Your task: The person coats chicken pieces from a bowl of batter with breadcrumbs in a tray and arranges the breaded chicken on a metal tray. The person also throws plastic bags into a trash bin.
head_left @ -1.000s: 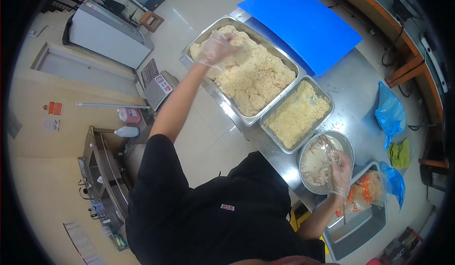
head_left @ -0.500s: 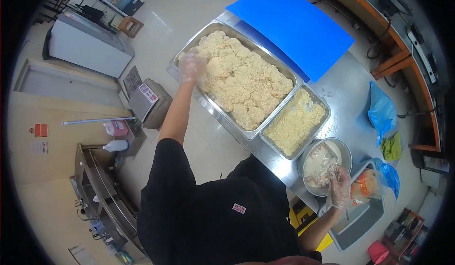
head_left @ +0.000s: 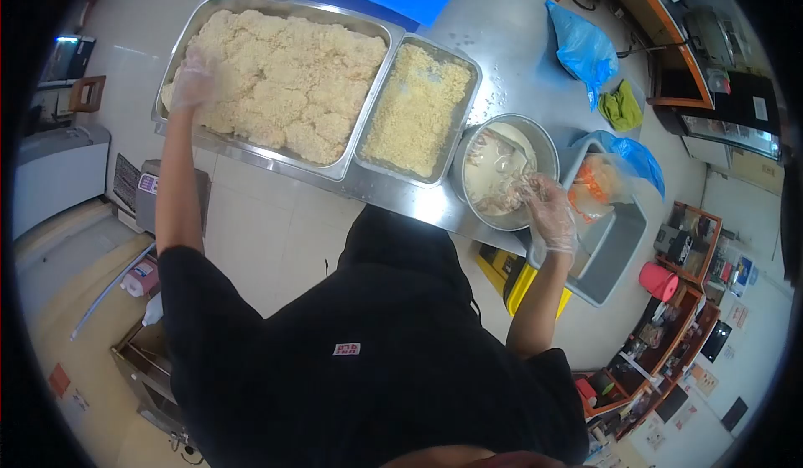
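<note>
- Left hand (head_left: pixel 194 83): blurred, fingers seemingly part curled at the left end of the big tray (head_left: pixel 335 18); whether they grip anything, I cannot tell. Coated pieces (head_left: pixel 276 75) crowd just right of these fingers, so hard pressing could rub crumbs loose.
- Right hand (head_left: pixel 550 213): fingertips bunched against wet meat (head_left: pixel 504 196) inside the bowl (head_left: pixel 544 140); I cannot tell how firmly. Slick batter (head_left: pixel 483 182) could make meat slip, or drip into the tub (head_left: pixel 617 255) just right of the fingers.
- Edges: tray rim close beside the left fingers; bowl rim under the right hand.
- Room: tabletop (head_left: pixel 502 50) beyond the right fingers, past the bowl; the crumb tray (head_left: pixel 458 121) between both hands.
</note>
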A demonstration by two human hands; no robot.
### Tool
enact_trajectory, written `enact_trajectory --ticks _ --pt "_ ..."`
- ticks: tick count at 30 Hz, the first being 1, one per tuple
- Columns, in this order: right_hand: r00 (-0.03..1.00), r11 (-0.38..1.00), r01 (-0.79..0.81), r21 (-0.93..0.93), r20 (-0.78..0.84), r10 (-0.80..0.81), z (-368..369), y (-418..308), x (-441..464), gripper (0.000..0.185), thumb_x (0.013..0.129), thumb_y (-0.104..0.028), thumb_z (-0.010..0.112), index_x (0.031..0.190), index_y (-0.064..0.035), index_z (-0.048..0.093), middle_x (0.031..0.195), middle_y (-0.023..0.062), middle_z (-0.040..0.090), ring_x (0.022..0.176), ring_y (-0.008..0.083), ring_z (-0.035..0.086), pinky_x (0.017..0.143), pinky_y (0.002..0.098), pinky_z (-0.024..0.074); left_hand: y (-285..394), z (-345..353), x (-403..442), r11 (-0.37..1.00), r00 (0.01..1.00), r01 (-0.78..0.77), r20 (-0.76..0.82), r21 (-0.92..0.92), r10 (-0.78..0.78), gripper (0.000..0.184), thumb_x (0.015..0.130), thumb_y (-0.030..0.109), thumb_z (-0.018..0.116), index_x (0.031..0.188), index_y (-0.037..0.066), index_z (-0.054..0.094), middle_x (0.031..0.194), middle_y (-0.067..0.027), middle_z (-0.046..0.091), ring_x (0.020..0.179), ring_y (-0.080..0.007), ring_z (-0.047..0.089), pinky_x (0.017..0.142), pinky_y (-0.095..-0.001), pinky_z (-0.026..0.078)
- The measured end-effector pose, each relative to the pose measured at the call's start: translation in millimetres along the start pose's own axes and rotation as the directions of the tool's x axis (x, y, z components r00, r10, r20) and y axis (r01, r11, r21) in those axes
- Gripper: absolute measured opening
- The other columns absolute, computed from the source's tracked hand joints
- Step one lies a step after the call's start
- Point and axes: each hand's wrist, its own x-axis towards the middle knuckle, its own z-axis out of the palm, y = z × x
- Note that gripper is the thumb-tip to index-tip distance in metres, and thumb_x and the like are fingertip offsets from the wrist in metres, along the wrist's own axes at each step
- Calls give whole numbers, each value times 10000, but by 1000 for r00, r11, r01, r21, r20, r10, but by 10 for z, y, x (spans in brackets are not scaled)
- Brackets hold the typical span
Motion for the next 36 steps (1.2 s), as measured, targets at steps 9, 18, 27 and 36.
enact_trajectory --ticks 9,18,27,36 --pt "956 970 196 143 -249 -156 549 203 106 309 910 -279 726 1154 -90 718 1174 214 696 1154 389 642 1001 471 490 3435 -2887 -1337 250 964 -194 -137 -949 227 598 995 369 648 1504 88 509 1550 -101 518 1440 -266 476 1200 -357 366" --pt "922 907 348 239 -263 -285 775 568 123 335 876 -249 737 1171 -95 705 1206 205 683 1185 396 620 1036 476 468 4490 -1987 -1370 627 933 -206 43 -751 358 619 902 493 706 1394 130 605 1426 -172 590 1325 -368 549 1127 -465 428" --pt "827 842 526 123 -307 -471 908 641 138 351 884 -289 716 1154 -66 697 1164 174 678 1093 387 630 1027 481 487 4507 -1761 -1866 789 944 -329 -189 -519 269 687 847 524 747 1365 93 613 1464 -219 535 1353 -371 512 1143 -479 400" --pt "810 859 504 94 -398 -431 998 743 217 381 885 -362 674 1166 -106 684 1089 180 649 1037 411 645 916 526 523 4468 -2022 -1954 791 946 -323 -155 -520 285 540 846 438 739 1267 102 700 1364 -150 629 1248 -346 596 1076 -466 454"
